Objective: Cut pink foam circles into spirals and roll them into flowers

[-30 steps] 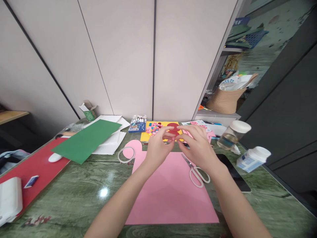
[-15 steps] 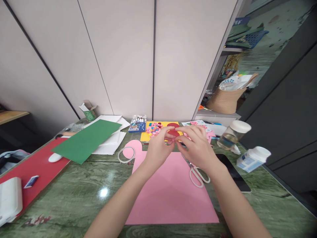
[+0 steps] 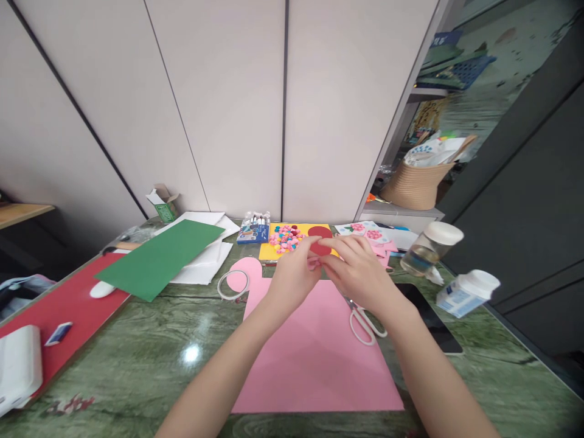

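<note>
Above the far part of a pink paper sheet, my left hand and my right hand meet at the fingertips. Both are closed around a small pink piece, mostly hidden by the fingers, so its kind is unclear. Just beyond the fingers a red paper disc lies on a yellow sheet, beside a heap of coloured pompoms. White-handled scissors rest on the pink sheet under my right wrist, blades partly covered.
Left of the hands lie a white ring, a pink paper disc, a green sheet and a marker box. To the right are a black tablet, a clear jar and a white bottle.
My right hand's fingers have drawn in and lowered a little, closer against the left fingertips. The flower-patterned paper behind shows more. Other things on the table stay put.
</note>
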`<state>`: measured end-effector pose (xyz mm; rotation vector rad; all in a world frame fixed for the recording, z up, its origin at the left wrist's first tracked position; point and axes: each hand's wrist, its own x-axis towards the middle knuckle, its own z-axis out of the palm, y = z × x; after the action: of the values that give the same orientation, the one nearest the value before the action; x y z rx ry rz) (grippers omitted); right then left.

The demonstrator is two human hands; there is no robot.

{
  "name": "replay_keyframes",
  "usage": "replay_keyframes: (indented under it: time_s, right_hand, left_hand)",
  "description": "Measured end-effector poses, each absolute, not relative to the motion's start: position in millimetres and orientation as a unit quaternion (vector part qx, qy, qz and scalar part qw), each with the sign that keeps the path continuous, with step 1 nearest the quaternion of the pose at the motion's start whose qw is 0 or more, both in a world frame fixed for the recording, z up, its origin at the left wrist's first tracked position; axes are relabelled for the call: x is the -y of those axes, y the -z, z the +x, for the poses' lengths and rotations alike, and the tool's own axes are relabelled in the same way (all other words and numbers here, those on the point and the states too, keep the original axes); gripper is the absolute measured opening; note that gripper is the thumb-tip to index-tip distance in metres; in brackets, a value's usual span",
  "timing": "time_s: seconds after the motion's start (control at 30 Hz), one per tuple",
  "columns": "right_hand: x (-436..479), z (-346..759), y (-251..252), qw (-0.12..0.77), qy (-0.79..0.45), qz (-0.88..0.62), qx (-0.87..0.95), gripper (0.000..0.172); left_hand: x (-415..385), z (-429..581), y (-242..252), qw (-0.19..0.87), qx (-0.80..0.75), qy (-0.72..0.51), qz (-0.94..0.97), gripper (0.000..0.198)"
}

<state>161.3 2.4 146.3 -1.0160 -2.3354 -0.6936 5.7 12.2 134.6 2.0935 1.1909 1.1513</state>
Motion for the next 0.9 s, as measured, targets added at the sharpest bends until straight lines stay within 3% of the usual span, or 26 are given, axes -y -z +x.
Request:
replay_keyframes:
  time_s: [0.27, 0.6, 0.9]
  right_hand:
    - [-3.9, 162.1, -144.3, 0.231, 0.254, -0.38, 0.859, 0.019]
    - [6.5, 166.0, -156.4, 0.319, 0.094, -0.444, 0.832, 0.008]
    - [12.1, 164.3, -165.0, 0.377, -0.043, -0.468, 0.799, 0.011]
  left_hand:
    - [-12.6, 6.0, -132.2, 0.221, -0.436, -0.416, 0.767, 0.048]
    - [-14.4, 4.3, -137.5, 0.39, -0.352, -0.521, 0.672, 0.035]
    - [-14.6, 1.1, -144.3, 0.555, -0.3, -0.534, 0.563, 0.046]
